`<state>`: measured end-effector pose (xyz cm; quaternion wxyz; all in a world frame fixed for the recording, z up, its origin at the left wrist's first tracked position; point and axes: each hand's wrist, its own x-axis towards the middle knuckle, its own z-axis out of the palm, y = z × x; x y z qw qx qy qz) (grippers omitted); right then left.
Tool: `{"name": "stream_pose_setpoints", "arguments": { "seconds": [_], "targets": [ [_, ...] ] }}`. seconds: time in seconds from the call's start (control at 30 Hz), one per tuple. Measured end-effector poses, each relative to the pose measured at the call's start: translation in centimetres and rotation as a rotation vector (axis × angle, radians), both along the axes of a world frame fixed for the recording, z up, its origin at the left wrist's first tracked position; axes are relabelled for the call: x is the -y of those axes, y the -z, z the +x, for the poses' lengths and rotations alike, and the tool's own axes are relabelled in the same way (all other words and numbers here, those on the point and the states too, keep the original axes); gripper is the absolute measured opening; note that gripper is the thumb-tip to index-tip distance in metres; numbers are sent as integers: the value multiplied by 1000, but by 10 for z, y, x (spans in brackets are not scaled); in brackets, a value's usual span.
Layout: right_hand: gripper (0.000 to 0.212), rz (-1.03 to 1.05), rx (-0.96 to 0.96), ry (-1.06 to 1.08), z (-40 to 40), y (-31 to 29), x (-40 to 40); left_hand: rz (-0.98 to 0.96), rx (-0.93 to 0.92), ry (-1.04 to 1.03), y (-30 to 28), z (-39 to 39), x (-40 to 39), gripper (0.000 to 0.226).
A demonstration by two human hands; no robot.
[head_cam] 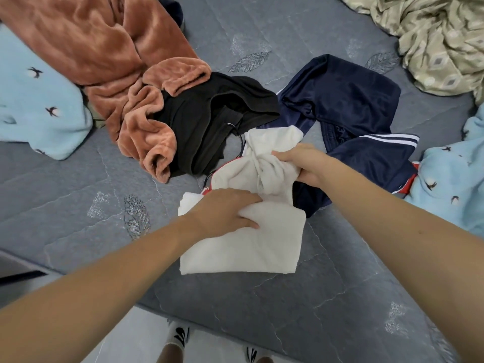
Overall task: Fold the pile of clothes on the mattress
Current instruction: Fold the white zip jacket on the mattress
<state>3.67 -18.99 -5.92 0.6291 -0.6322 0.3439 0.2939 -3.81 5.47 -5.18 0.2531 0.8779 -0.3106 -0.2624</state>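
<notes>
A white garment (251,247) with red and navy trim lies partly folded on the grey mattress (78,195) in front of me. My left hand (225,213) rests on its folded lower part, fingers wrapped over a fold edge. My right hand (301,163) grips a bunched-up upper part of the same garment. Behind it lie a black garment (209,121), a rust-brown fleece garment (117,61) and a navy garment with white stripes (353,108).
Light blue fleece with small bird prints lies at the far left (34,100) and at the right edge (455,184). A beige patterned sheet (432,35) is bunched at the top right. The mattress's near edge runs above my feet (180,336) on the floor.
</notes>
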Motion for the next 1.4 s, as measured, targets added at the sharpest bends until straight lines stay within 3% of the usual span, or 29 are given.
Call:
{"name": "stream_pose_setpoints", "arguments": {
  "seconds": [0.13, 0.27, 0.47, 0.63, 0.77, 0.93, 1.0, 1.13, 1.2, 1.3, 1.4],
  "targets": [
    [59, 148, 6, -84, -23, -17, -8, -95, 94, 22, -14, -35, -10, 46],
    [46, 228, 40, -163, -59, -27, -15, -132, 200, 69, -20, -67, -17, 48],
    [54, 150, -4, -211, -89, -10, -17, -155, 325, 85, -12, -86, -24, 40],
    [60, 133, 110, -69, -83, -11, -15, -91, 568, 7, -4, -83, -28, 31],
    [61, 267, 125, -128, -76, -29, -11, -28, 438, 54, -5, -91, -28, 43],
    [52, 407, 101, -214, -85, -40, -11, -139, 459, 84, -23, -87, -32, 26],
    [50, 356, 77, -242, -93, -33, -13, -164, 463, 119, -26, -88, -34, 26],
    [64, -74, 184, -496, -107, -10, -20, -190, 424, 143, -23, -89, -35, 28],
    [68, -167, 251, -542, -108, -3, -21, -206, 400, 152, -22, -87, -34, 32],
    [81, -176, 244, -532, -103, 2, -20, -238, 354, 144, -22, -82, -34, 43],
    [82, 54, 150, -523, -100, 5, -15, -261, 269, 128, -27, -75, -34, 44]
  ]
}}
